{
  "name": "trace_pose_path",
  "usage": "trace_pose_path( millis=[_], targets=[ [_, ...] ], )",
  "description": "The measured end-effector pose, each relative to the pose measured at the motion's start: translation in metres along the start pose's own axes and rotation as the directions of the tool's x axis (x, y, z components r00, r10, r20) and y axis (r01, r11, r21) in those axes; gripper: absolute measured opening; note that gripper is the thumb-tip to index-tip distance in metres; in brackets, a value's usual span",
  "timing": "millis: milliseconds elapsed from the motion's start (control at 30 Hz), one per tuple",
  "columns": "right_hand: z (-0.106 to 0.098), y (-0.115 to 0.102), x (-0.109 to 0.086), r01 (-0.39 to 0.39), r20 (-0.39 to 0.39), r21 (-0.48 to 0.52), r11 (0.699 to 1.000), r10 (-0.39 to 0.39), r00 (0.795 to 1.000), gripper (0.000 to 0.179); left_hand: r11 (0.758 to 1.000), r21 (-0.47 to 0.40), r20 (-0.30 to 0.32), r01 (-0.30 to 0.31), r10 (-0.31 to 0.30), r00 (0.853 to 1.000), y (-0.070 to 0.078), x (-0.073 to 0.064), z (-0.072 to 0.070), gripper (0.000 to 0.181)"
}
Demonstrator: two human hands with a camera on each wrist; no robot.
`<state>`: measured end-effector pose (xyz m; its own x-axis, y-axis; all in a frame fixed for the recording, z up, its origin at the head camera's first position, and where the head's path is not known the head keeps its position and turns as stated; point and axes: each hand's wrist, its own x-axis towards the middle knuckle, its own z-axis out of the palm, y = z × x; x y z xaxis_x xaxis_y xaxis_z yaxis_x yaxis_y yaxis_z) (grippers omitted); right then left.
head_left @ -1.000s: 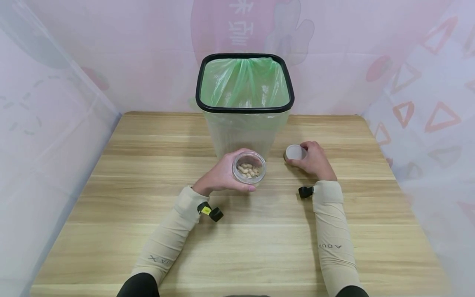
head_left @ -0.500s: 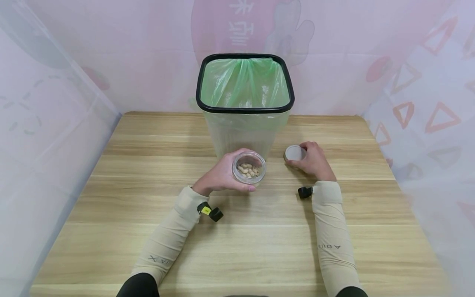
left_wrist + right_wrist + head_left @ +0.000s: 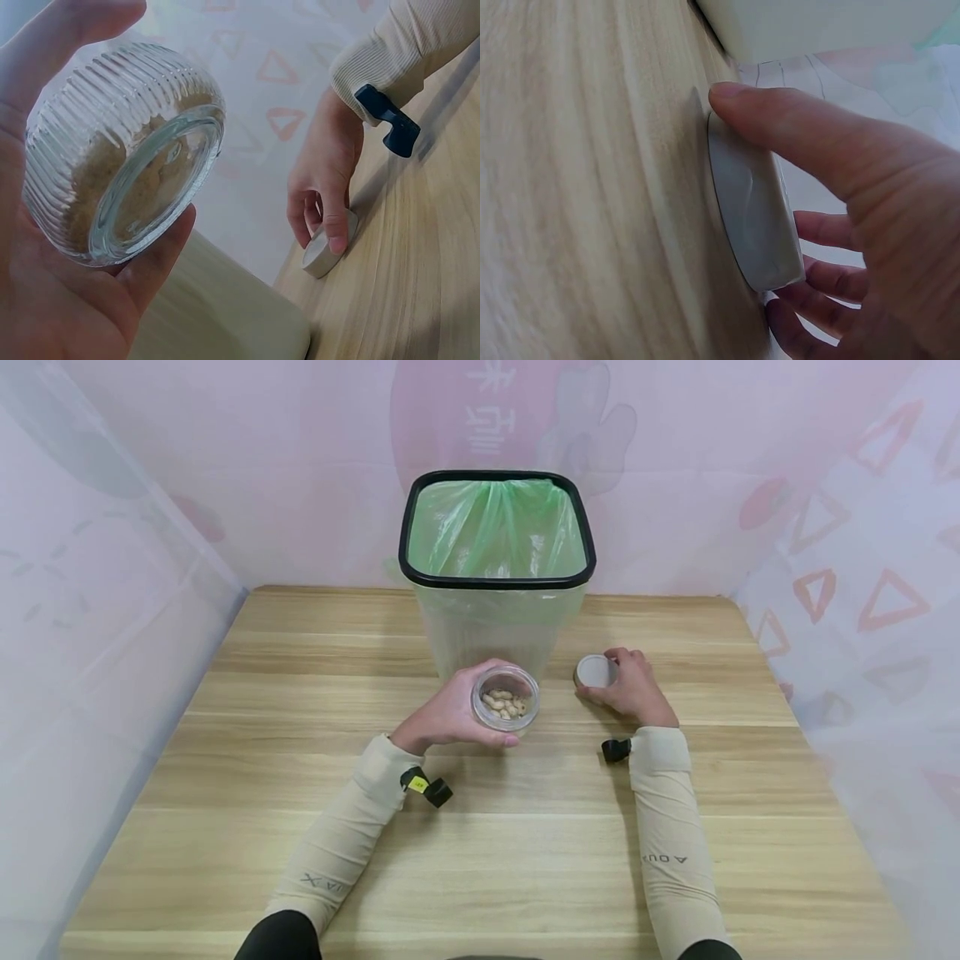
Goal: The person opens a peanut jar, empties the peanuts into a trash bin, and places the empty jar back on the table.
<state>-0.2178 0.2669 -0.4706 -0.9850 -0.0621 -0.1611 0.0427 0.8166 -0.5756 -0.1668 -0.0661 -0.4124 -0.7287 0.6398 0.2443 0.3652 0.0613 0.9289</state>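
My left hand [image 3: 457, 710] grips a ribbed clear glass jar [image 3: 124, 146], its fingers and thumb around the side. Several peanuts in their shells [image 3: 502, 703] lie inside the jar, whose mouth has no lid on it. In the left wrist view the jar is lifted and tilted, base showing. To the right, my right hand [image 3: 633, 685] holds a round pale grey lid [image 3: 754, 206] at its edge, thumb on one side and fingers on the other. The lid lies flat against the wooden table [image 3: 525, 860] in the right wrist view.
A pale bin [image 3: 480, 627] with a black rim [image 3: 497, 582] and a green plastic liner [image 3: 495, 527] stands at the back middle, just beyond the jar. Printed cloth walls [image 3: 847, 527] enclose the table at the back and sides.
Almost nothing differs. The head view has shifted very slightly; the jar, the lid and both hands keep their places.
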Motion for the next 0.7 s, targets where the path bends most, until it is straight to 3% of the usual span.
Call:
trace_pose_path(
  millis=[500, 700],
  targets=[
    [-0.01, -0.013, -0.005, -0.028, 0.057, -0.024, 0.999, 0.029, 0.998, 0.108, 0.999, -0.013, -0.057, 0.039, -0.039, 0.998, 0.003, -0.019, -0.019, 0.079],
    [-0.022, -0.025, -0.014, 0.053, -0.018, 0.008, 0.999, -0.053, 0.998, 0.096, 0.999, -0.01, -0.102, 0.051, -0.052, 0.993, 0.001, -0.031, -0.031, 0.077]
  ],
)
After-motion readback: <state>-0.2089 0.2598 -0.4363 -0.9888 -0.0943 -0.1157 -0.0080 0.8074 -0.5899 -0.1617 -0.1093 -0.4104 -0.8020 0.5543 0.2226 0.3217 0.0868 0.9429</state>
